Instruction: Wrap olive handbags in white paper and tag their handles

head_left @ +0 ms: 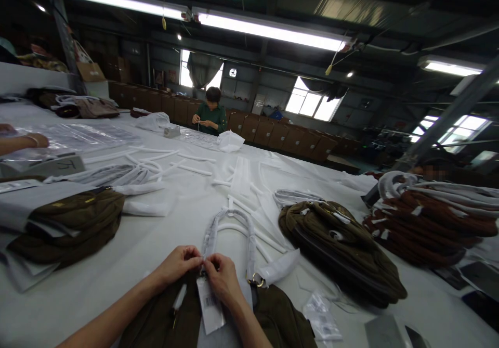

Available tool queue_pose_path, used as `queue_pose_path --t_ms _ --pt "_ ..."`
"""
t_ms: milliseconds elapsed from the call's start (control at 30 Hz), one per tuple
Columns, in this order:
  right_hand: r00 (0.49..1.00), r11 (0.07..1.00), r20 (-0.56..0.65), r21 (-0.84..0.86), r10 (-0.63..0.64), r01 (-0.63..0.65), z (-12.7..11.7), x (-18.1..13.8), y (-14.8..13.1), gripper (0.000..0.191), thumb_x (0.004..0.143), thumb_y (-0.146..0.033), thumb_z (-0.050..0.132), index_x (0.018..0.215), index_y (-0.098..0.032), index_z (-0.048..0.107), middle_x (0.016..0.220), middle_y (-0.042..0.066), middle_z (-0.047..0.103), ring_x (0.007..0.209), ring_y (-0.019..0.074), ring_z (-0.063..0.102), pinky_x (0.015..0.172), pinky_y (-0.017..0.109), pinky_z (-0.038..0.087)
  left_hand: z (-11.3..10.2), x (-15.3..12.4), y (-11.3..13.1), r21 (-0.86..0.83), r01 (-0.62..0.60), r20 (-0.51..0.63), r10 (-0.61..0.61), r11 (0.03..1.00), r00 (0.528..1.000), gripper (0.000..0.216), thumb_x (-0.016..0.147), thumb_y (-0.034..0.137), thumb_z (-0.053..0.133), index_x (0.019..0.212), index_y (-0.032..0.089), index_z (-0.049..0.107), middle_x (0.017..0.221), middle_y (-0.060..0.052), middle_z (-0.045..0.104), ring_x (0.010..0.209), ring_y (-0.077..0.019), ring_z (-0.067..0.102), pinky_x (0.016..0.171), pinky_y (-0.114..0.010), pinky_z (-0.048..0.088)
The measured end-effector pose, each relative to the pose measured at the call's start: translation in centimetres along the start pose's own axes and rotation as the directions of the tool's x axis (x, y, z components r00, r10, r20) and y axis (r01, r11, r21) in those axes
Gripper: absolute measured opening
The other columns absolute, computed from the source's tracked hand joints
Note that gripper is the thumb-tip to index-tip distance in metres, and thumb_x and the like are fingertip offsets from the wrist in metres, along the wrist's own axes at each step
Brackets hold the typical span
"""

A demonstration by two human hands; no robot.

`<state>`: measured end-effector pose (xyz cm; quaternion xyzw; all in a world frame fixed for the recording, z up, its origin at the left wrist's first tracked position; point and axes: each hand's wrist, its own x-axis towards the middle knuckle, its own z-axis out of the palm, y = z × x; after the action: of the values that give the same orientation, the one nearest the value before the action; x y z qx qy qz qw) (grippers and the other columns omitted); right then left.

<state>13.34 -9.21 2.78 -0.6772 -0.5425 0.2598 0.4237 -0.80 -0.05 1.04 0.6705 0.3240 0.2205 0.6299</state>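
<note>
An olive-brown bag (283, 317) lies in front of me at the table's near edge, its handle (249, 233) wrapped in pale covering and standing up in a loop. At the handle's left base, my left hand (180, 262) and my right hand (223, 275) meet with fingertips pinched. Whatever small part they grip there is hidden by the fingers. Just below hangs a white tag (210, 306) with a barcode, close to my right hand. A wrapped zip pull (180, 298) shows on the bag, and a gold ring (258, 280) sits at the handle's right base.
Olive bags (339, 249) are stacked to the right, with reddish-brown bags (421, 228) beyond. More olive bags (81, 223) lie left. White foam strips (191, 168) are strewn mid-table. A small plastic packet (322, 317) lies near right. A co-worker (211, 113) stands across; another person's arm (23, 142) reaches in left.
</note>
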Motion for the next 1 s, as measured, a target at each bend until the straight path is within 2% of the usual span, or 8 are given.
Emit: queue_pose_path --t_ms 167,300,400,533,700,833,933,1000 --pt "0.984 0.993 0.131 0.026 -0.120 0.118 -3.3 -1.2 -0.2 0.033 0.080 -0.014 0.045 0.100 -0.020 0.070 0.094 0.004 0.072 0.087 0.0171 0.063 0.080 0.027 0.046 0.1 0.0 0.5 -0.071 0.026 -0.013 -0.027 0.997 1.000 0.028 0.068 0.044 0.065 0.069 0.017 0.059 0.064 0.003 0.059 0.062 -0.0131 0.048 0.063 -0.025 0.036" --pt "0.834 0.931 0.448 -0.012 -0.322 0.365 -6.1 -2.7 -1.1 0.052 0.071 -0.003 0.047 0.111 -0.030 0.068 0.124 0.000 0.064 0.115 0.0198 0.055 0.101 0.034 0.036 0.4 0.2 0.6 -0.156 0.061 -0.016 -0.064 0.986 0.998 0.031 0.067 0.046 0.067 0.063 0.018 0.054 0.057 0.006 0.050 0.056 -0.0108 0.042 0.058 -0.024 0.033" --pt "0.785 0.910 0.539 -0.077 -0.305 0.406 -5.7 -3.2 -1.5 0.038 0.077 -0.012 0.059 0.103 -0.037 0.070 0.118 -0.003 0.067 0.112 0.0210 0.055 0.098 0.034 0.036 0.6 0.1 0.7 -0.258 0.080 -0.005 -0.084 0.963 0.996 0.032 0.068 0.044 0.069 0.060 0.018 0.051 0.057 0.006 0.050 0.057 -0.0106 0.042 0.059 -0.024 0.035" --pt "0.875 0.929 0.398 -0.124 -0.277 0.350 -3.0 -3.2 -1.1 0.014 0.084 -0.027 0.063 0.093 -0.034 0.071 0.104 -0.003 0.071 0.112 0.0222 0.052 0.096 0.035 0.033 0.7 0.1 0.7 -0.437 0.101 0.005 -0.110 0.894 0.994 0.030 0.072 0.043 0.066 0.061 0.018 0.052 0.061 0.004 0.053 0.061 -0.0118 0.047 0.062 -0.025 0.040" --pt "0.986 0.987 0.047 0.040 -0.160 0.158 -1.1 -2.2 -1.0 0.023 0.091 -0.033 0.047 0.083 -0.021 0.064 0.082 0.001 0.065 0.083 0.0166 0.056 0.078 0.027 0.040 0.5 0.5 0.2 -0.664 0.135 0.008 -0.174 0.735 0.985 0.031 0.072 0.041 0.068 0.059 0.018 0.050 0.057 0.005 0.048 0.055 -0.0102 0.046 0.058 -0.025 0.043" --pt "0.985 0.969 -0.173 0.244 0.021 0.022 -0.7 -0.8 -1.5 0.031 0.090 -0.045 0.045 0.077 -0.019 0.057 0.068 -0.002 0.057 0.065 0.0138 0.050 0.060 0.023 0.037 0.3 0.6 0.1 -0.771 0.166 0.045 -0.206 0.615 0.977 0.026 0.075 0.034 0.066 0.061 0.017 0.052 0.056 0.005 0.044 0.053 -0.0093 0.045 0.057 -0.025 0.045" --pt "0.971 0.943 -0.221 0.331 0.095 -0.017 -0.6 0.0 -1.0 0.030 0.087 -0.046 0.048 0.077 -0.019 0.056 0.067 -0.002 0.056 0.064 0.0138 0.049 0.058 0.023 0.038 0.1 0.1 0.3 -0.810 0.167 0.062 -0.202 0.562 0.978 0.010 0.075 0.022 0.066 0.078 0.014 0.063 0.060 0.004 0.048 0.057 -0.0090 0.049 0.060 -0.024 0.046" --pt "0.968 0.927 -0.216 0.373 0.125 -0.037 -0.6 0.5 -0.3 0.030 0.087 -0.046 0.046 0.077 -0.019 0.055 0.067 -0.001 0.054 0.062 0.0137 0.048 0.057 0.023 0.039 0.0 -0.2 0.3 -0.822 0.164 0.065 -0.198 0.545 0.978 0.019 0.075 0.016 0.065 0.093 0.011 0.065 0.061 0.003 0.049 0.058 -0.0088 0.050 0.062 -0.023 0.047"
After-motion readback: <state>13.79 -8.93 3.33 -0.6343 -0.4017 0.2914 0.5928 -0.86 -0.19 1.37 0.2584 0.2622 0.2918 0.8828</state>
